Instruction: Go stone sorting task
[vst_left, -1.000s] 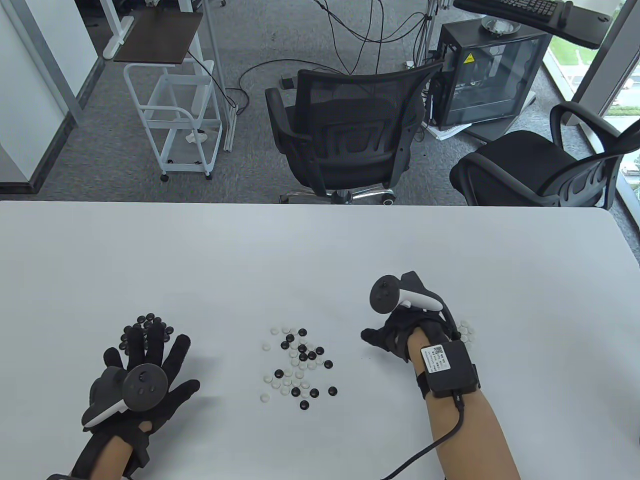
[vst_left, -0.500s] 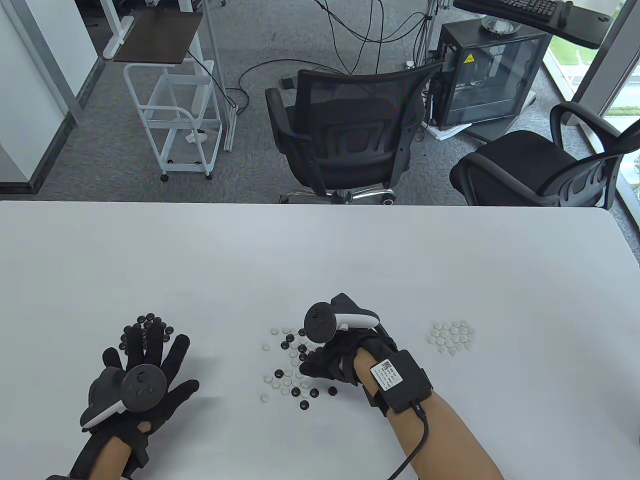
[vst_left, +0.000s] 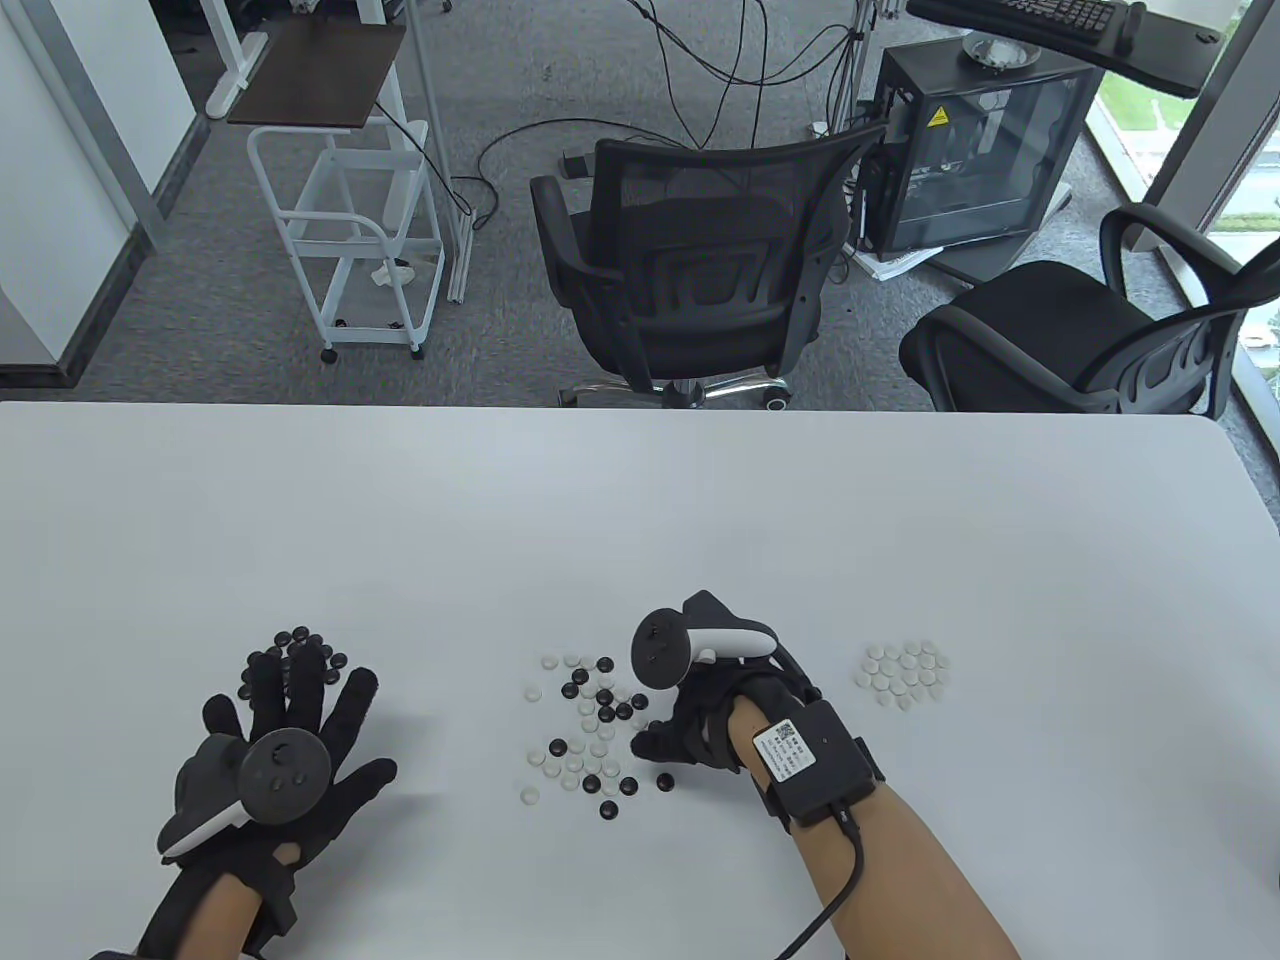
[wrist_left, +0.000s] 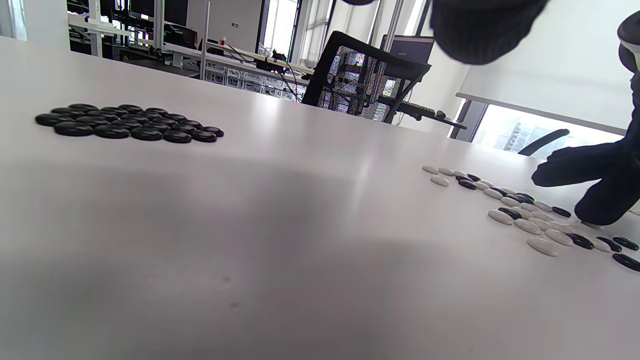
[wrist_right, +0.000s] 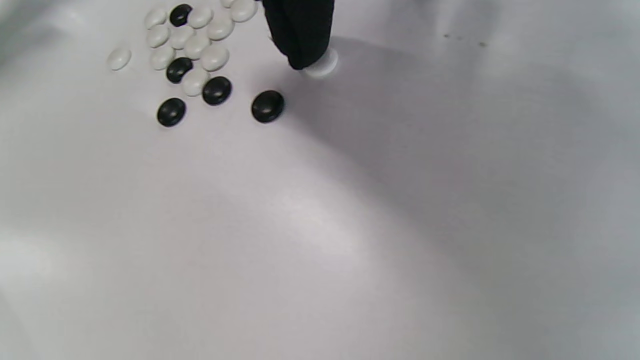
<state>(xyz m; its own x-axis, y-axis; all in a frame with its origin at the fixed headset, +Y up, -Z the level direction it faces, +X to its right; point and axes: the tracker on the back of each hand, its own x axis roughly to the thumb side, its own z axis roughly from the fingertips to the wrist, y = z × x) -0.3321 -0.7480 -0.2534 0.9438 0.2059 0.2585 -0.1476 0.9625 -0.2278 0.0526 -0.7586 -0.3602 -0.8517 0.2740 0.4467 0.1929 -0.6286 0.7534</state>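
Note:
A mixed pile of black and white Go stones (vst_left: 592, 728) lies in the middle of the white table (vst_left: 640, 500). A pile of black stones (vst_left: 297, 645) sits at the left, a pile of white stones (vst_left: 903, 673) at the right. My left hand (vst_left: 300, 700) lies flat with fingers spread, its fingertips at the black pile (wrist_left: 130, 122). My right hand (vst_left: 652, 745) is at the mixed pile's right edge. In the right wrist view one fingertip (wrist_right: 300, 35) presses down on a single white stone (wrist_right: 322, 66), beside a black stone (wrist_right: 267, 106). The other right fingers are hidden there.
Beyond the table's far edge stand two black office chairs (vst_left: 690, 260) (vst_left: 1080, 330), a white wire cart (vst_left: 350, 230) and a computer case (vst_left: 980, 150). In the left wrist view my right hand (wrist_left: 595, 190) shows beyond the mixed stones (wrist_left: 530, 215).
My right hand went from the white pile left to the mixed pile, then drew slightly back to the right with a fingertip on a white stone. The left hand stayed still.

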